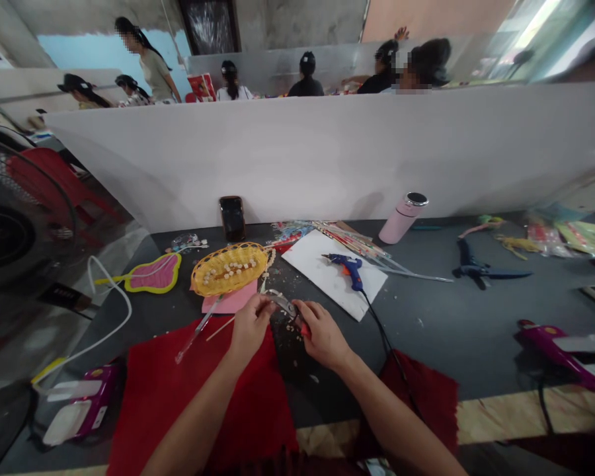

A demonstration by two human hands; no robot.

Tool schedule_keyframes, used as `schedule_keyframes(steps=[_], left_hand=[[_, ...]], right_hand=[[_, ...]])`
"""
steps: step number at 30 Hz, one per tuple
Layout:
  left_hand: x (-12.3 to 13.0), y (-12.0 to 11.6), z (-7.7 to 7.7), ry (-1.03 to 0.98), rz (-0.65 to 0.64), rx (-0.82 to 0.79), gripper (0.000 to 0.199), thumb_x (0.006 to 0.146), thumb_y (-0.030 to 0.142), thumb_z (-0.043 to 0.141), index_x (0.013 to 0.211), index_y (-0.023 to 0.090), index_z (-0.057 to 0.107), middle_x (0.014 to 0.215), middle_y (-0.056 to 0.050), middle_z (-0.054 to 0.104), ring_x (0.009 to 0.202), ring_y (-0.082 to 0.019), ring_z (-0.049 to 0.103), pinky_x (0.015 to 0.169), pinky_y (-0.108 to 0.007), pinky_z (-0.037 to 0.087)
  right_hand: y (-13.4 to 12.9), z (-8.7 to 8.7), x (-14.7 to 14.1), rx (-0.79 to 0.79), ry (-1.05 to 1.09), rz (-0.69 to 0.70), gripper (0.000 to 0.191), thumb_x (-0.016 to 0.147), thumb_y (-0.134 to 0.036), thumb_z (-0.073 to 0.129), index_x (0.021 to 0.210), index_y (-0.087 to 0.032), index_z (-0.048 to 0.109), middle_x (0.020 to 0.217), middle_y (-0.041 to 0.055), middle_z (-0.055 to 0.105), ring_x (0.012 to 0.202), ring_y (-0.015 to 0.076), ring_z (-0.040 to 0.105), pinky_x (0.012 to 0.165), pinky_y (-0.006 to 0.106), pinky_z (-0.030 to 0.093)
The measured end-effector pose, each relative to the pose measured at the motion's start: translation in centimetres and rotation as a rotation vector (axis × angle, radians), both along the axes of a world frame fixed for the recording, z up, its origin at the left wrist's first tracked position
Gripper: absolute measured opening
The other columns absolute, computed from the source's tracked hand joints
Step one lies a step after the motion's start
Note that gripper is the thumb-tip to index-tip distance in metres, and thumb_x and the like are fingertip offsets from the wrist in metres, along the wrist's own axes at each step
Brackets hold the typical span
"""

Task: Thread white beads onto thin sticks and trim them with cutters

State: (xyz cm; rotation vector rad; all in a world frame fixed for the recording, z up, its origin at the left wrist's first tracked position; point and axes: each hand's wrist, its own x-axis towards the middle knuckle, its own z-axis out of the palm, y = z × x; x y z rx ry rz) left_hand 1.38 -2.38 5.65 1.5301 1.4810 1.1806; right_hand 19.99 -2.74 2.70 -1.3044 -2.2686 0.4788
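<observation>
Pliers (288,307) with a red handle are near the middle of the table (426,320), between someone's two hands. At the front left corner is a purple machine (108,383). Nearer the back edge, a yellow basket (238,249) holds pale beads (231,270). It is just past the left hand, so a bump could tip it and spill them.

The left hand (252,324) has its fingers bent in by the metal end. I can't tell if they pinch the metal or some tiny bit. If a finger is too near the biting part, a squeeze could nip it. Crumbs (293,344) lie below, so a dropped bit could get lost among them.

The right hand (322,334) is curled round the red handle. I can't see how wide the jaws are.

Next comes a white board (302,254) with a blue glue gun (350,268) on it. The black cord (375,319) runs toward the front edge, by the right arm. If the arm catches it, the gun could slide, and its tip may be hot.
</observation>
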Motion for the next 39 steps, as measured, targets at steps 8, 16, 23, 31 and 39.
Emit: schedule_keyframes(steps=[8,16,23,31,39], left_hand=[[-1.2,0.4,1.0,-0.085,-0.167,-0.126,0.013,0.078,0.025,0.054,0.070,0.016,0.058,0.066,-0.002,0.065,0.061,-0.014,0.057,0.059,-0.024,0.041],[-2.0,0.7,2.2,-0.266,-0.263,-0.406,0.013,0.070,0.025,0.059,0.068,0.014,0.053,0.054,-0.001,0.062,0.042,-0.007,0.036,0.045,-0.020,0.025],[-1.4,0.7,0.8,-0.286,-0.233,-0.339,0.019,0.076,0.033,0.057,0.072,0.015,0.051,0.060,0.000,0.061,0.042,-0.006,0.033,0.044,-0.020,0.023],[-1.1,0.7,0.7,-0.189,-0.182,-0.225,0.020,0.076,0.034,0.056,0.068,0.015,0.057,0.060,0.000,0.060,0.045,-0.008,0.040,0.045,-0.021,0.027],[-2.0,1.0,1.8,-0.439,-0.366,-0.563,0.031,0.068,0.039,0.067,0.070,0.014,0.050,0.051,0.000,0.058,0.036,-0.002,0.024,0.039,-0.019,0.010]], right_hand=[[0.1,0.2,0.2,0.007,-0.042,0.069,0.067,0.070,-0.006,0.044,0.135,-0.016,0.033,0.127,0.0113,0.046,0.113,0.0236,0.041,0.096,0.041,0.037],[0.0,0.7,0.4,-0.011,-0.022,0.109,0.064,0.070,-0.007,0.046,0.133,-0.016,0.038,0.122,0.0117,0.050,0.109,0.0236,0.044,0.094,0.041,0.038],[-0.2,0.4,0.2,-0.008,0.025,0.075,0.059,0.071,-0.006,0.044,0.130,-0.015,0.040,0.117,0.0117,0.052,0.107,0.0215,0.048,0.095,0.036,0.040],[0.2,0.2,0.4,-0.009,-0.073,0.062,0.066,0.071,-0.007,0.045,0.136,-0.017,0.033,0.124,0.0113,0.049,0.112,0.0240,0.044,0.095,0.041,0.039],[0.2,1.0,0.9,-0.014,-0.046,0.152,0.068,0.070,-0.007,0.046,0.136,-0.017,0.033,0.125,0.0117,0.048,0.112,0.0237,0.042,0.094,0.042,0.037]])
